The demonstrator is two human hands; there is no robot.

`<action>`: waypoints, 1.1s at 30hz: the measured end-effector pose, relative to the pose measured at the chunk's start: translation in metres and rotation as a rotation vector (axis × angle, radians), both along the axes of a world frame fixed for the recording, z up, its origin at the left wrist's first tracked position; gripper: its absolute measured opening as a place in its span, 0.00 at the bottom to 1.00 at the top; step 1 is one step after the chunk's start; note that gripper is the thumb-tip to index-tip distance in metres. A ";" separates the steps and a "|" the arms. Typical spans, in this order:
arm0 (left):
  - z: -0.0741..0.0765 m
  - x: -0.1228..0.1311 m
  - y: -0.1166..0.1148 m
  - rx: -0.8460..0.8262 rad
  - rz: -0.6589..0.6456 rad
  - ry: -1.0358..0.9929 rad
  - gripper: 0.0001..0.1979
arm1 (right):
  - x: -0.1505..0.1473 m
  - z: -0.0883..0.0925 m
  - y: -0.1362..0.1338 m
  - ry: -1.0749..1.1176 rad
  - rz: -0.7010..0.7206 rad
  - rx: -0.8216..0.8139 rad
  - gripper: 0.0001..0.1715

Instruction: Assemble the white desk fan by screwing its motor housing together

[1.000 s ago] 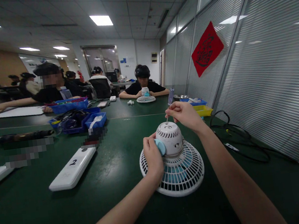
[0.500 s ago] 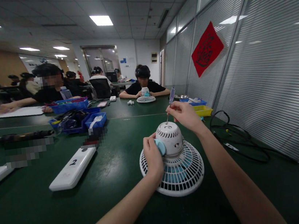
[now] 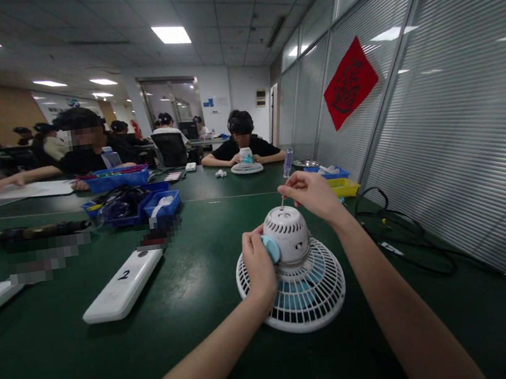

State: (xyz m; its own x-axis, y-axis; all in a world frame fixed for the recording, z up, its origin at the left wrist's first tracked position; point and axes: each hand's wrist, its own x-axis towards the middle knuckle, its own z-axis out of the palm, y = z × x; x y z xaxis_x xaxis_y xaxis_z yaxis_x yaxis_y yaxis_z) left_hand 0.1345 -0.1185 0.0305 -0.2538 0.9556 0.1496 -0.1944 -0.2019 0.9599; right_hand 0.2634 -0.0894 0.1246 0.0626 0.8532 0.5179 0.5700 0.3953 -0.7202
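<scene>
A white fan head lies grille-down on the green table, with pale blue blades showing through its round grille. My left hand is closed around the left side of the motor housing, beside a light blue knob. Above the housing, my right hand pinches a screwdriver by its shaft, below the clear purplish handle. The handle leans up and away, and the tip meets the top of the housing near a small hole. Whether a screw sits under the tip is too small to tell.
Blue bins with cables and parts stand at the left. A white device marked 2 lies nearer. Right of my hand are a yellow tray and a black cable. Across the table a person sits behind another fan head.
My right fingers have shifted slightly along the screwdriver, and its handle has tilted a little left. My left hand and the fan head stay put. The co-worker's arm at left has moved outward.
</scene>
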 end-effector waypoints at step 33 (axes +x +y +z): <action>0.002 0.000 -0.001 -0.008 -0.005 -0.014 0.12 | -0.001 0.001 -0.001 -0.002 0.035 -0.004 0.10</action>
State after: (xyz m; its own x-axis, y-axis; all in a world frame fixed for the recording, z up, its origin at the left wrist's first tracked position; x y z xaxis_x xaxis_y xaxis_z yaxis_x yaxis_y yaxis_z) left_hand 0.1345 -0.1192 0.0327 -0.2511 0.9580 0.1386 -0.2089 -0.1935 0.9586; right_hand 0.2620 -0.0899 0.1258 0.0314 0.8567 0.5149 0.5574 0.4126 -0.7205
